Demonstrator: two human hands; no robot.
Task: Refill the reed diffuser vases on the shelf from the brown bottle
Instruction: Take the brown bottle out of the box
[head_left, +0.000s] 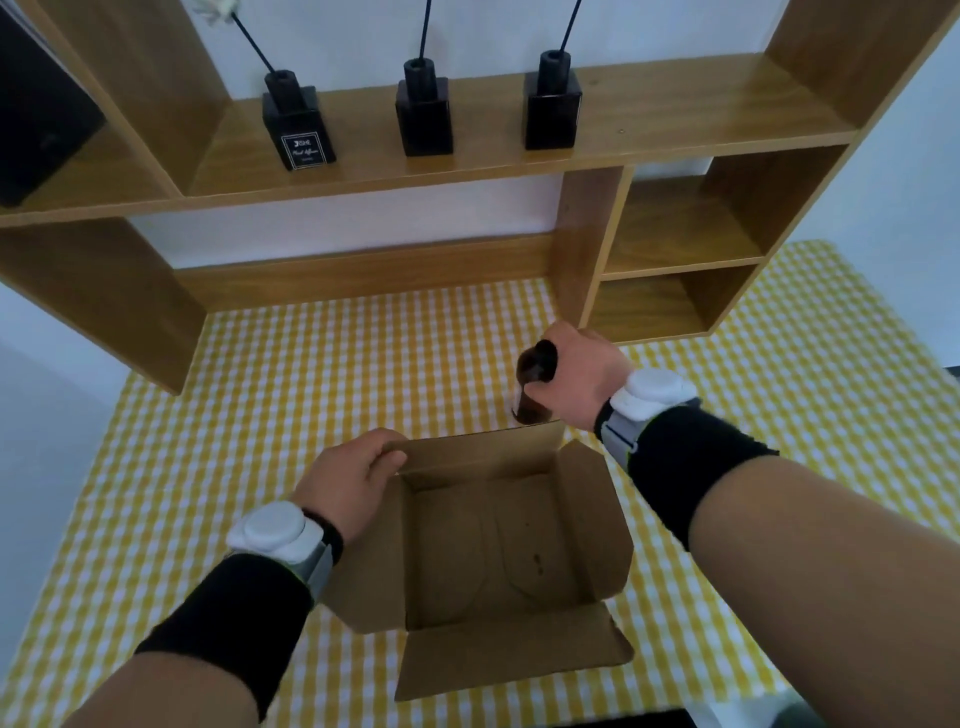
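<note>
Right hand (582, 374) fingers clamped on near-upright brown bottle (531, 402); vases (423, 122) up-left on shelf (675, 109); left hand (348, 486) fingers gripping box (519, 545).

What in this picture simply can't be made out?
Head view:
- Brown bottle: its top is wrapped by the right hand, and its base is behind the cardboard box flap.
- Black vases: dark walls hide the liquid level.
- Middle reed and right reed: tips cut off by the top edge.
- Left vase's label: print too small to read.
</note>
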